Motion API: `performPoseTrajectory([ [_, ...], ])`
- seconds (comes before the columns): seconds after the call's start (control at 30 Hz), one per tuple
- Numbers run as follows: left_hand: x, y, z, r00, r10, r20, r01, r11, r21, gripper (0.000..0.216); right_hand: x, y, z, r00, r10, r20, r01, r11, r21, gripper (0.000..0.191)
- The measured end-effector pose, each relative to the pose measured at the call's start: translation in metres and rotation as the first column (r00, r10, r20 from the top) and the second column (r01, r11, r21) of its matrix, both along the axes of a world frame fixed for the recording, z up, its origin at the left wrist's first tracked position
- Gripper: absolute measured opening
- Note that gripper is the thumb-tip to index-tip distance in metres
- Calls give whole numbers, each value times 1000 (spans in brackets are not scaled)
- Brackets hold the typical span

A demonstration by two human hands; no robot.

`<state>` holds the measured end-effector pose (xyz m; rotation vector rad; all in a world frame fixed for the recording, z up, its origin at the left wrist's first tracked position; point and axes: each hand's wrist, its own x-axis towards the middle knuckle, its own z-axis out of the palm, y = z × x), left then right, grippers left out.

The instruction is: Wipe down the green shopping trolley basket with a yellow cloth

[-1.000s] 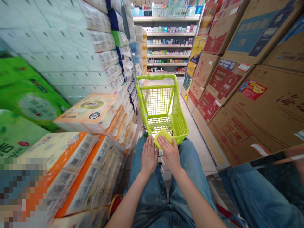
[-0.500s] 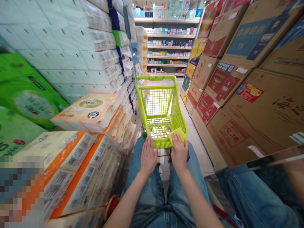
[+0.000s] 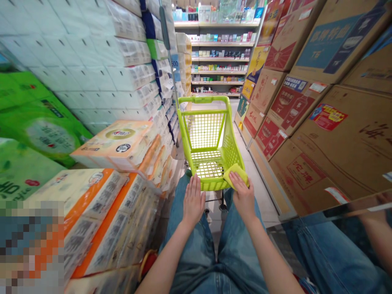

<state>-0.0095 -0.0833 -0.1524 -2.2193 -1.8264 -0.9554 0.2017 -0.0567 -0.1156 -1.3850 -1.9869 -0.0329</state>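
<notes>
A lime-green shopping cart (image 3: 211, 184) stands between my knees, its plastic basket bare inside. My left hand (image 3: 194, 200) lies flat with fingers stretched over the basket's near left corner. On the near right corner, my right hand (image 3: 244, 195) presses a yellow cloth (image 3: 236, 174) against the rim, fingers laid over it. The cloth covers that corner, and part of it is hidden under the fingers. A thin pole with a grey grip (image 3: 164, 30) rises from the cart's far left side.
Packs of tissue paper (image 3: 113, 143) are stacked close on my left, with white packs (image 3: 92, 61) piled higher behind. Cardboard cartons (image 3: 324, 151) line the right side. Shelves (image 3: 219, 59) of small goods close off the aisle's far end. A mirror-like surface (image 3: 333, 245) reflects jeans at lower right.
My right hand and the yellow cloth have slid to the right along the basket's near rim to its corner. My left hand stays on the left corner.
</notes>
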Motion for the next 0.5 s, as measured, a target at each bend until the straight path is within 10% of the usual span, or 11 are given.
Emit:
performPoseTrajectory([
  [0.23, 3, 1, -1, 1000, 9, 23, -9, 1000, 15, 68, -5, 9, -8, 974, -180, -134, 181, 983, -3, 71],
  [0.5, -4, -1, 0, 999, -28, 19, 29, 1000, -7, 66, -108, -24, 1, 994, 98, -53, -99, 995, -8, 60],
])
